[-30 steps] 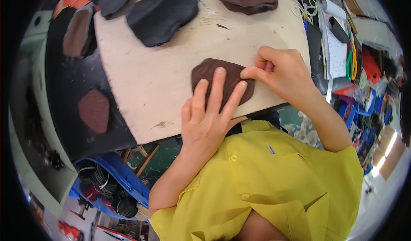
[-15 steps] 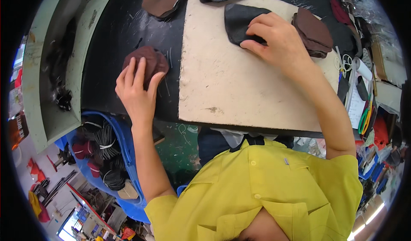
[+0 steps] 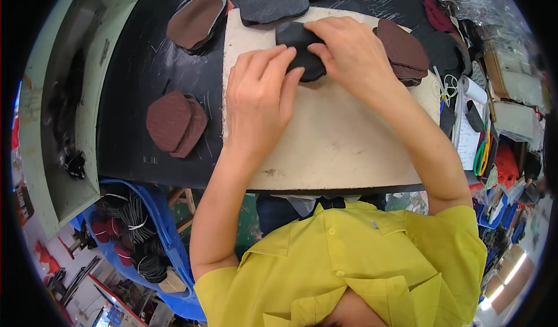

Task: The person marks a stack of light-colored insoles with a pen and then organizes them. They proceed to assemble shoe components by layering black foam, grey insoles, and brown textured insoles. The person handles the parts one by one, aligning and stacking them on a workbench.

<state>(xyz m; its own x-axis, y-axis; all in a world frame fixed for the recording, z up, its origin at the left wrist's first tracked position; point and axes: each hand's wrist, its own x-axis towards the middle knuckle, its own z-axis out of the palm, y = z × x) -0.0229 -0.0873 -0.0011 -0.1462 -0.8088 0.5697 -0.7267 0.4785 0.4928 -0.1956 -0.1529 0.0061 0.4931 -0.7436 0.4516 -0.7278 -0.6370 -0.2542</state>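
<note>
Both hands meet over a black, flat, rounded piece [image 3: 299, 43] near the far part of the cream board [image 3: 343, 135]. My left hand [image 3: 258, 91] grips its left edge, fingers bent and the thumb close to its lower side. From the right, my right hand [image 3: 351, 48] pinches the same piece between thumb and fingers. How many layers it has, I cannot tell. A stack of brown pieces [image 3: 402, 49] lies just right of my right hand. Just beyond the held piece is a dark piece [image 3: 274, 7]. Two overlapping maroon pieces [image 3: 174, 123] rest on the black tabletop [image 3: 125, 152], left of the board.
A brown piece with a pale rim [image 3: 196, 20] lies at the far left. Right of the board are a notepad [image 3: 465, 138], scissors [image 3: 481, 155] and clear plastic wrapping [image 3: 462, 7]. A blue bin [image 3: 168, 222] with dark bundles stands below the table's left edge.
My left hand has left the maroon pieces and moved right to the black piece. My right hand still holds that piece. The whole view has shifted slightly.
</note>
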